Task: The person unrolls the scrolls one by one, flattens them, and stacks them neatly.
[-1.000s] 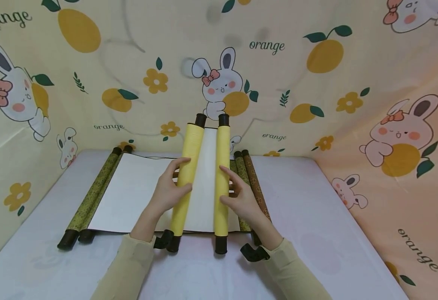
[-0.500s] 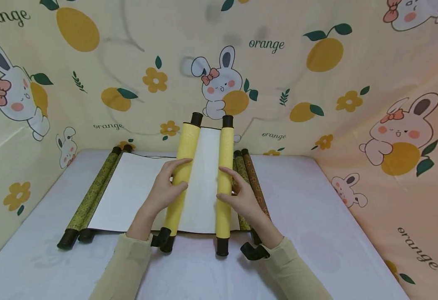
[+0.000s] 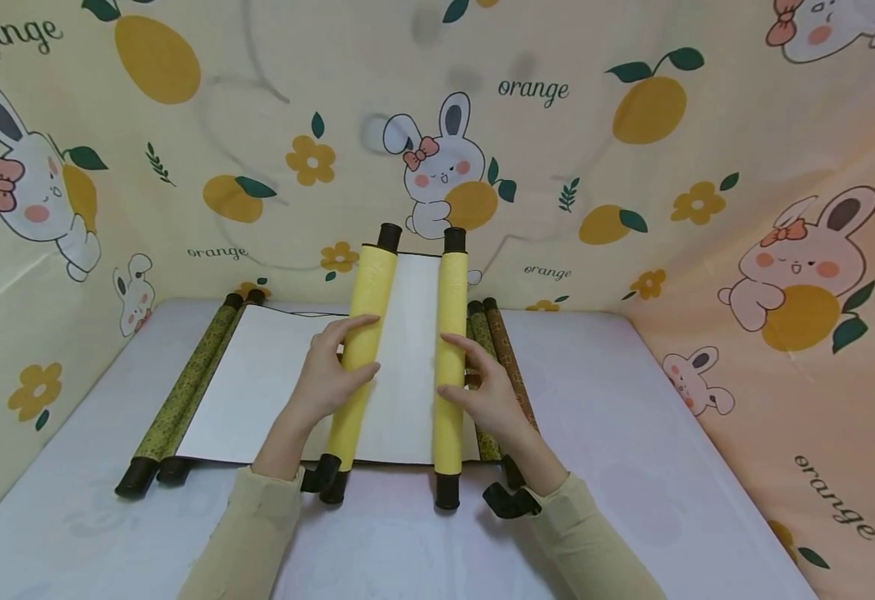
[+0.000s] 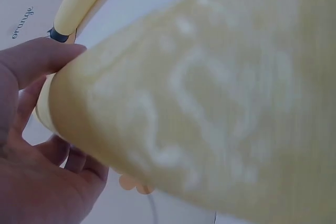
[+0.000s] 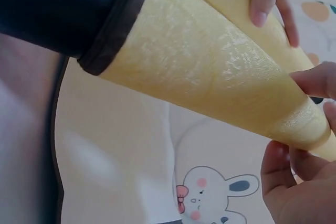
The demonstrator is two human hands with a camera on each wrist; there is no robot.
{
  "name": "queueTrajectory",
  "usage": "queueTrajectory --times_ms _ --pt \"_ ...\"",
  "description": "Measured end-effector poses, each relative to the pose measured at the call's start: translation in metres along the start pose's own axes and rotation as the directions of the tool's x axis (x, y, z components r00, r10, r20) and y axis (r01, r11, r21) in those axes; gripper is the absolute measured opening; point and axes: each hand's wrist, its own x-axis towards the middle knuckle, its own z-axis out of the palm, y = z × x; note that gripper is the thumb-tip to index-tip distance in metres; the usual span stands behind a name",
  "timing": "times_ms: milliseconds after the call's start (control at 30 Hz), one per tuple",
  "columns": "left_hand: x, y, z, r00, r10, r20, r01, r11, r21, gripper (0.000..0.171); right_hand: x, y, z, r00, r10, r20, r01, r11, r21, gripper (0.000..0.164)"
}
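In the head view a yellow scroll (image 3: pixel 373 283) with black end knobs is partly unrolled, a white strip of paper (image 3: pixel 407 350) showing between its two rolls. My left hand (image 3: pixel 325 375) grips the left roll, thumb and fingers curled round its middle. The right roll (image 3: pixel 451 308) is held likewise by my right hand (image 3: pixel 493 396). Seen up close in the left wrist view, the yellow roll (image 4: pixel 210 108) fills most of the picture. The right wrist view shows the right hand's fingers (image 5: pixel 310 77) around its yellow roll (image 5: pixel 199 61).
Beneath the yellow scroll lies an open scroll with a white sheet (image 3: pixel 250 392). Green patterned rolls (image 3: pixel 182 392) lie to its left, another green roll (image 3: pixel 486 333) and a brown patterned one (image 3: pixel 511 358) to its right. A printed backdrop (image 3: pixel 542 167) rises behind the white table (image 3: pixel 617 483).
The left yellow roll has shifted left with my left hand and the right roll slightly right, widening the white strip between them. Over the last half second the hands have barely moved.
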Motion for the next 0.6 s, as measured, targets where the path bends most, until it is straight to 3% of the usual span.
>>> queueTrajectory --times_ms 600 --pt "0.001 -0.002 -0.017 0.998 -0.049 -0.031 0.048 0.998 -0.031 0.063 0.003 -0.001 -0.01 0.999 0.036 -0.008 -0.035 0.999 0.026 0.088"
